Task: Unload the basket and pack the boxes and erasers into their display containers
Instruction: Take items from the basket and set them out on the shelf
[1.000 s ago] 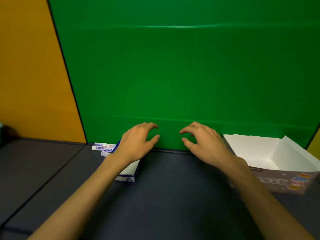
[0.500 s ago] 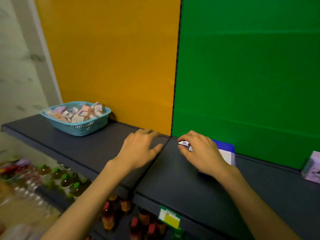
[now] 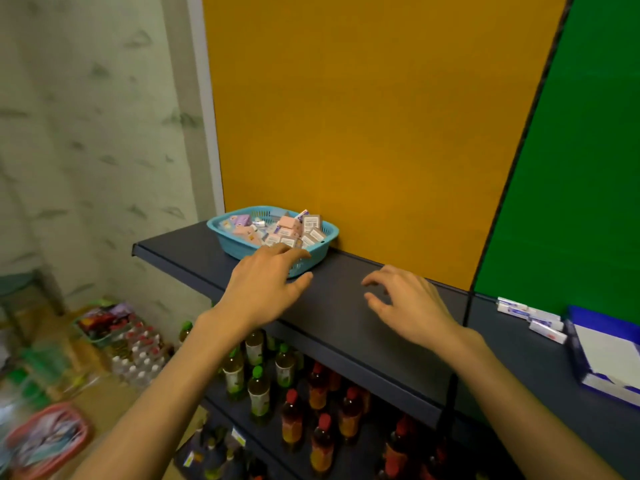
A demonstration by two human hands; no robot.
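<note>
Teal basket [image 3: 242,249] w/ small boxes [image 3: 289,227], shelf-left.

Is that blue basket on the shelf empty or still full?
Still full: the light blue plastic basket is heaped with small pink, purple and white boxes up to its rim.

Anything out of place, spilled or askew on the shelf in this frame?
Nothing is spilled or damaged. The only loose items are a few erasers lying on the shelf beside the blue-and-white display box rather than in it. The basket sits upright, heaped with small boxes. Both the left hand and right hand are empty.
</note>
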